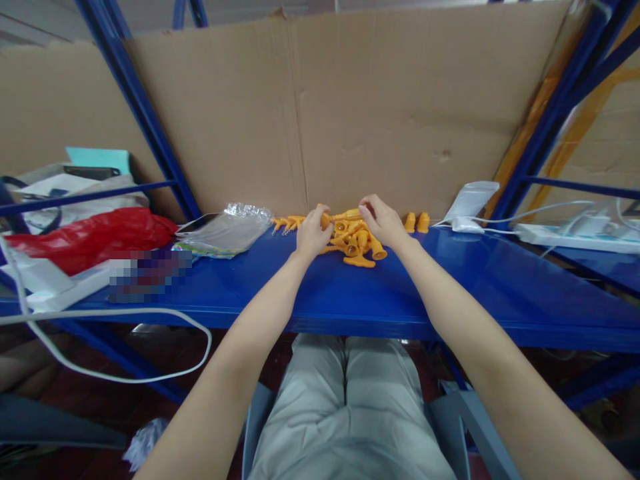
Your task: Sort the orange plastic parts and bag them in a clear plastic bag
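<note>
My left hand (314, 232) is closed round a yellow plastic corkscrew piece (325, 221) at the back of the blue shelf; the fingers hide part of it. Facing it, my right hand (383, 220) is bent over the right side of the pile, thumb and forefinger apart, with nothing plainly held. Between and below both hands lies a heap of yellow bell-ended corkscrew parts (353, 245). One T-shaped yellow handle (360, 263) lies at the front of the heap. Left of my left hand, several yellow corkscrews (289, 223) with metal spirals lie in a row.
Two yellow pieces (417, 222) stand upright right of the heap, near a white device (468, 208) with cables. A clear plastic bag (227, 233) and a red bag (100, 237) are on the left. Cardboard (380, 100) closes off the back; blue posts (145, 113) flank the shelf (375, 300).
</note>
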Motion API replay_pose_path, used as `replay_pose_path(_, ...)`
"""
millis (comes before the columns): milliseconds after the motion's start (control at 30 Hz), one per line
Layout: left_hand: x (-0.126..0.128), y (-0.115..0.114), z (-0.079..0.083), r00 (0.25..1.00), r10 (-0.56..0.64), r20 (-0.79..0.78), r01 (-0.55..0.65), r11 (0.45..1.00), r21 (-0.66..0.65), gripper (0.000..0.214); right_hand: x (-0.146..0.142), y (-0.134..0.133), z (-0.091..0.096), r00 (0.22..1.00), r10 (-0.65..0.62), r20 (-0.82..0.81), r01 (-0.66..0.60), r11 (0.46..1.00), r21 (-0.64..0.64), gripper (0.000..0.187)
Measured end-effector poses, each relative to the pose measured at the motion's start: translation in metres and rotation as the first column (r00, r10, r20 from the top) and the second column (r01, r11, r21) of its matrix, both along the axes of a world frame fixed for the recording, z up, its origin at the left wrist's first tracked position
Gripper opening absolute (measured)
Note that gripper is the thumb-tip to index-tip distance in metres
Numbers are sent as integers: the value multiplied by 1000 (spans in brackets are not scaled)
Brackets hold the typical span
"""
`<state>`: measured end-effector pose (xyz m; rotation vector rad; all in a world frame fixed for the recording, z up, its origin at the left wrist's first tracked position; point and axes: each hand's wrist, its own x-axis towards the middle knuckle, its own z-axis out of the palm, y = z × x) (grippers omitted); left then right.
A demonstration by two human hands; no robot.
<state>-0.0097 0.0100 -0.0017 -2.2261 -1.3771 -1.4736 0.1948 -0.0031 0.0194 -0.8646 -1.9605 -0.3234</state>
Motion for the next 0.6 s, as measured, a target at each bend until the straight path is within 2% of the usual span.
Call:
replay_pose_path(100, -1, 1, 0, 998, 46, -50, -48, 998, -39, 33, -2, 2, -2, 1000, 19, 24, -18, 1000, -17, 40)
replay_pose_path(233, -1, 3, -2, 983, 152, -104, -162, 982, -96, 23, -5, 3, -4, 998, 29, 63, -26, 998, -56, 35)
replay_pose_path(333, -2, 6, -3, 975, 192, -113, -203, 975, -92, 19, -6, 4, -5, 997, 27, 75, -21, 997, -77, 31)
replay_pose_path(500, -4, 10, -6, 987, 152, -53, -156, 985, -79, 20, -6, 3, -4, 997, 34, 76, -27, 996, -88, 25)
replay_pose_path(600, -4, 8, -5, 995, 96, 21, -94, 993, -73, 43, -6, 3, -4, 998, 39, 57, -35, 997, -72, 25)
